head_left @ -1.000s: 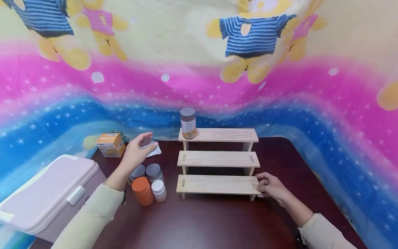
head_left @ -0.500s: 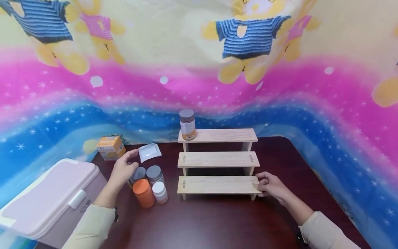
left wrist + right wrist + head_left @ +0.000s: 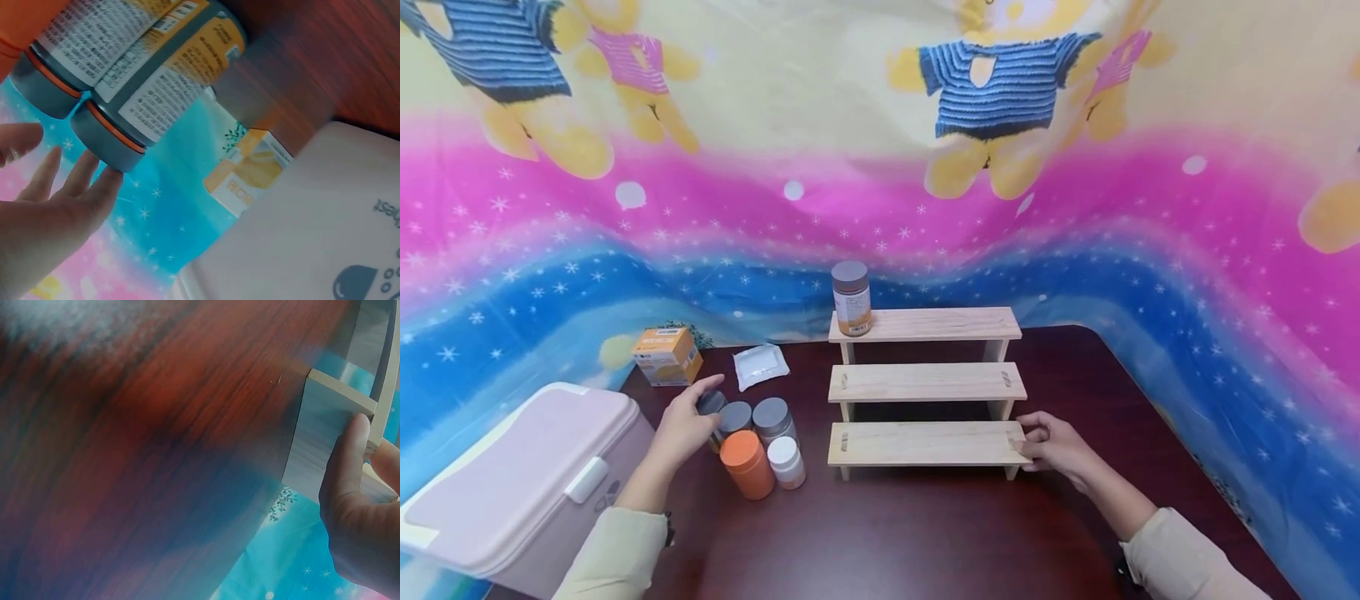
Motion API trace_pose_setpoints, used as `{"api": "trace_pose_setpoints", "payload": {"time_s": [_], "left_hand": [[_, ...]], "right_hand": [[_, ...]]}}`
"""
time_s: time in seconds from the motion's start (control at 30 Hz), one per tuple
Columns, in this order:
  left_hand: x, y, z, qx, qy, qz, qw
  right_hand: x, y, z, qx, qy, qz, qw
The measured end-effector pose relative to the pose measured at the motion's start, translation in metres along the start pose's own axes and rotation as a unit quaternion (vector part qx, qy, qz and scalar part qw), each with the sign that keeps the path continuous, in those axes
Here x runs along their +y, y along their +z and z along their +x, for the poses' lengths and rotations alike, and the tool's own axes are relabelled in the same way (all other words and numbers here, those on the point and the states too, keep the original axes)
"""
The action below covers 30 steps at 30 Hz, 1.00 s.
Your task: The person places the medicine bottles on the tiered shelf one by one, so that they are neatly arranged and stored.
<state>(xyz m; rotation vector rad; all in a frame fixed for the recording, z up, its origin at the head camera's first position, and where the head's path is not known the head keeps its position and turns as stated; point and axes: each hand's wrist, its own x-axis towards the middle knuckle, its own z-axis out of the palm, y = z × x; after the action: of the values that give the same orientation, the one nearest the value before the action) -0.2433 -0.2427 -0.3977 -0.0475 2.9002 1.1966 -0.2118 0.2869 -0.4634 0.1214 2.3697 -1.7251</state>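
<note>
While the right hand grips the right end of the lowest tier of a three-tier wooden stand, its thumb on the near side and fingers curled round the edge, the left hand reaches into a cluster of containers on the dark red-brown surface. Its fingers are spread and only lightly bent, the tips touching the lid of a grey-lidded jar at the cluster's left; thumb and fingers are well apart, with no firm hold to be seen. Beside that jar are two more grey-lidded jars, an orange jar and a small white bottle. Judging by where things lie, the work looks to be at an early stage: one matching jar stands upright at the left end of the top tier, while these five appear to be down on the surface, left of the stand. Behind them lie a flat white packet and an orange-and-white box, also off the stand.
</note>
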Motion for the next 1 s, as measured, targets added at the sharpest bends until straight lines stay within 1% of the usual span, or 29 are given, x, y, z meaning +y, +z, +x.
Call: {"api": "trace_pose_setpoints", "payload": {"time_s": [0.03,0.13,0.23,0.3,0.37,0.4,0.47,0.53,0.57,0.67,0.77,0.87,0.93,1.0], "left_hand": [[-0.001,0.001,0.000,-0.004,0.001,0.006,1.0000],[0.000,0.005,-0.001,-0.020,0.020,0.022,0.9994],[0.002,0.009,-0.002,-0.032,0.048,0.041,0.9975],[0.003,0.010,-0.001,-0.029,0.064,0.054,0.9961],[0.002,0.010,0.000,-0.010,0.075,0.064,0.9950],[0.000,0.010,0.000,0.003,0.076,0.067,0.9949],[-0.003,0.009,0.001,0.029,0.067,0.068,0.9950],[-0.007,0.008,0.000,0.049,0.048,0.063,0.9956],[-0.009,0.008,-0.001,0.054,0.036,0.060,0.9961],[-0.015,0.006,-0.002,0.048,-0.001,0.037,0.9982],[-0.019,0.006,-0.001,0.044,-0.024,0.013,0.9987],[-0.024,0.007,0.001,0.050,-0.041,-0.021,0.9977],[-0.028,0.007,0.002,0.055,-0.050,-0.043,0.9963],[-0.033,0.008,0.002,0.052,-0.060,-0.064,0.9948]], "right_hand": [[0.000,0.000,0.000,0.000,0.000,0.000,1.0000],[0.001,-0.002,0.001,0.003,0.001,0.000,1.0000],[0.001,-0.003,0.003,0.004,-0.003,0.001,1.0000],[0.001,-0.004,0.004,0.005,-0.001,0.004,1.0000],[0.001,-0.003,0.004,0.006,0.002,0.010,0.9999],[0.001,-0.002,0.003,0.003,0.002,0.011,0.9999],[0.002,-0.002,0.003,0.001,0.003,0.014,0.9999],[0.003,-0.001,0.002,-0.001,0.005,0.017,0.9998],[0.003,-0.001,0.001,-0.002,0.005,0.017,0.9998],[0.005,-0.001,0.002,-0.001,0.005,0.018,0.9998],[0.005,-0.001,0.002,0.002,0.003,0.019,0.9998],[0.004,-0.002,0.003,0.000,-0.002,0.017,0.9999],[0.004,-0.001,0.003,0.004,0.003,0.022,0.9998],[0.004,-0.001,0.002,0.000,0.003,0.022,0.9998]]}}
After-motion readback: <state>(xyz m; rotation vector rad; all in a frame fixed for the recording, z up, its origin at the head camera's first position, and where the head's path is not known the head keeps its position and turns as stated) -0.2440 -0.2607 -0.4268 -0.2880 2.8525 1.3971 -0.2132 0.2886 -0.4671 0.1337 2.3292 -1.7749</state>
